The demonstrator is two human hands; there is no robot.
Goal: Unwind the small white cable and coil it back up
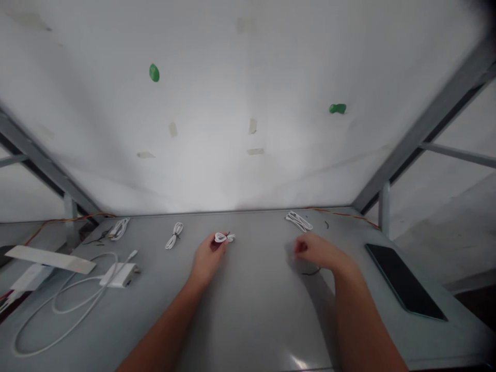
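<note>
The small coiled cable (225,237) is pinched at the left hand (207,257) fingertips, at one o'clock from the palm, long axis three-to-nine. The right hand (315,254) (loosely curled, holding nothing visible) lies well apart at three o'clock.

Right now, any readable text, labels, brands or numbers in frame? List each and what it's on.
None can be read.
Phone: screen dark, nothing shown.
White adapter: no marking legible, too blurred.
White flat strip: no print visible.
Tape scraps and green blobs on the back panel: blank.
Coiled white cable at the left hand: no tag legible.
Right hand: nothing with print near it.
</note>
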